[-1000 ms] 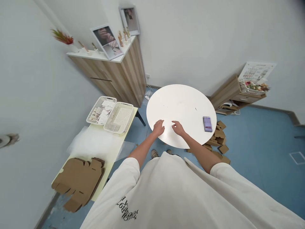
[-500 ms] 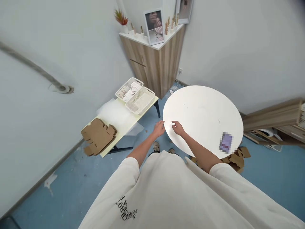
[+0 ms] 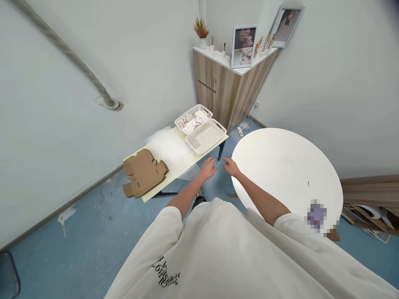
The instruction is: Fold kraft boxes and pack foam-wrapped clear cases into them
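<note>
My left hand (image 3: 208, 169) hovers over the floor between two tables, fingers loosely apart and nothing in it. Close by, my right hand (image 3: 231, 167) hangs near the rim of the round white table (image 3: 280, 153), its fingers curved and apart, also holding nothing. Just beyond my hands stands a narrow pale-yellow table (image 3: 173, 173). An unfilled white plastic basket (image 3: 207, 137) sits at its far end, beside another white basket (image 3: 178, 121) with white and beige packets inside. Flat brown cardboard box blanks (image 3: 143, 170) lie stacked at the near-left end.
White translucent wrapping (image 3: 166, 145) lies on the narrow table. A wooden cabinet (image 3: 224, 91) in the corner bears photo frames, small bottles and a potted plant (image 3: 201, 31). A blurred purple item (image 3: 316, 215) rests on the round table. A shelf unit (image 3: 368, 193) stands at the right.
My view and body have turned left, so both tables sit farther right in view. My hands have moved from above the round table to the gap between the tables, staying empty.
</note>
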A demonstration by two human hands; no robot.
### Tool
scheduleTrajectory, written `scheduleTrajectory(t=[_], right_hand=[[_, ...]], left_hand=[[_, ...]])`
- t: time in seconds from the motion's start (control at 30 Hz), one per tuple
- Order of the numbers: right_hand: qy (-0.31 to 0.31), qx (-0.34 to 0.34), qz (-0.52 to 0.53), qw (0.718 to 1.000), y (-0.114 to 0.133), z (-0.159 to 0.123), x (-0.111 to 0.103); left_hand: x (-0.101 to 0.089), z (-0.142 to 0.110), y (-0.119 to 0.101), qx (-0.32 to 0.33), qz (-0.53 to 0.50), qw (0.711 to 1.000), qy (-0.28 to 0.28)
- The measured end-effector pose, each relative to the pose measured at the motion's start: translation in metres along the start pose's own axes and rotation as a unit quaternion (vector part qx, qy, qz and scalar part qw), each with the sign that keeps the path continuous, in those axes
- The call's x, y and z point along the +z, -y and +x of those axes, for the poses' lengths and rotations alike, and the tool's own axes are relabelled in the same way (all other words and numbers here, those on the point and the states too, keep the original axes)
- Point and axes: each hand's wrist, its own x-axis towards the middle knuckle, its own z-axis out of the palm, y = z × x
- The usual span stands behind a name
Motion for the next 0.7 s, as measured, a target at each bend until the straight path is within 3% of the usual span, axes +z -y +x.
scheduleTrajectory(t=[0.2, 0.33, 0.5, 0.7], right_hand=[[-0.007, -0.002, -0.003, 1.0, 0.054, 0.06, 0.025], [-0.023, -0.012, 0.011, 1.0, 0.084, 0.096, 0.043], [-0.013, 0.0, 0.016, 1.0, 0.109, 0.126, 0.065], [-0.001, 0.012, -0.002, 1.0, 0.121, 0.154, 0.08]], left_hand=[[-0.064, 0.04, 0.046, 0.036, -0.013, 0.998, -0.04], [-0.095, 0.064, 0.081, 0.051, -0.019, 0.997, -0.051], [-0.116, 0.084, 0.115, 0.064, -0.021, 0.997, -0.043], [-0.132, 0.094, 0.14, 0.051, -0.009, 0.998, -0.035]])
